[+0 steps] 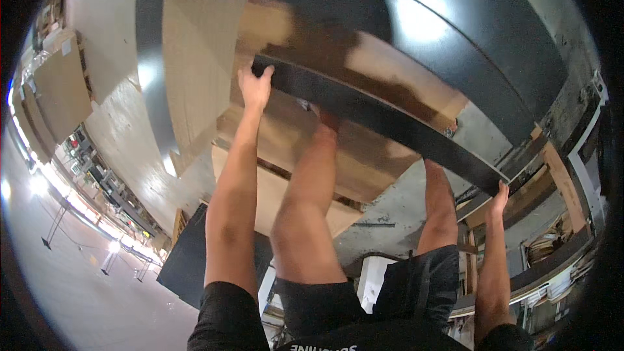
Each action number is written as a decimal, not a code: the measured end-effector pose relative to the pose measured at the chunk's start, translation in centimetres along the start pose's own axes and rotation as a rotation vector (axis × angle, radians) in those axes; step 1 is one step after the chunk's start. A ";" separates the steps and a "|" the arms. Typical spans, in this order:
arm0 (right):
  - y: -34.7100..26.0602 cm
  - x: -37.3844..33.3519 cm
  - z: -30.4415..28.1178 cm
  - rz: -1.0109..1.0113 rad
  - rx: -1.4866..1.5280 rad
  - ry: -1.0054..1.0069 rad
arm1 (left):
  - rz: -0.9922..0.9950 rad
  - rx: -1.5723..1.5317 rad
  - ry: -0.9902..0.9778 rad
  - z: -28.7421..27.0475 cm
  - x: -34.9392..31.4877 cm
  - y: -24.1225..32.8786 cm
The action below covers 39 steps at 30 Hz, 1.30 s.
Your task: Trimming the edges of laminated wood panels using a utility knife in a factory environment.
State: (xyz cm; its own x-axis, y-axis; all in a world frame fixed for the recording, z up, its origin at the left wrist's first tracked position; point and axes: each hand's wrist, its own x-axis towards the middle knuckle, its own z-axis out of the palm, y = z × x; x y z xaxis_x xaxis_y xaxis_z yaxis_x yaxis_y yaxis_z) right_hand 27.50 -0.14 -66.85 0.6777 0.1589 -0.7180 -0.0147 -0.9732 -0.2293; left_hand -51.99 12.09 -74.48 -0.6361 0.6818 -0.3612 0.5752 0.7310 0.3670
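A long, narrow black board [364, 109] spans the space in front of my legs, tilted down from left to right. My left hand [255, 88] is closed on its left end, with the thumb on the near face. At the other end, my right hand [498, 201] grips the board's right tip, its fingers partly hidden. Beneath and beyond the board lie brown cardboard sheets [201, 58]. Large black panels [468, 32] lie farther off, one reflecting a bright light.
My bare legs [305, 221] stand close behind the board, beside cardboard on the floor. A dark panel [185, 263] lies at lower left. To the right is a wooden frame [564, 185] with scrap pieces. Stacked cardboard [62, 84] stands at far left.
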 end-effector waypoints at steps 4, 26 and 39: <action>2.3 7.2 3.1 -0.076 0.004 -0.071 | -0.117 -0.003 -0.192 6.6 4.2 -4.9; 8.4 3.4 10.2 -0.038 0.071 -0.021 | 0.883 -0.238 -1.059 31.7 -21.4 19.9; 3.3 8.2 21.3 -0.286 0.118 -0.235 | -0.778 -0.897 -0.222 25.7 -7.5 -1.9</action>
State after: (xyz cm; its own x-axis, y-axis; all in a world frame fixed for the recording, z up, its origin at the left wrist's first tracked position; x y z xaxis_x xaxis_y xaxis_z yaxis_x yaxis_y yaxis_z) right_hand 17.34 1.46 -87.45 0.4799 0.4680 -0.7420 0.0569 -0.8606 -0.5060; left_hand -35.14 6.23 -94.49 -0.5005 0.1210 -0.8573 -0.5402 0.7301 0.4184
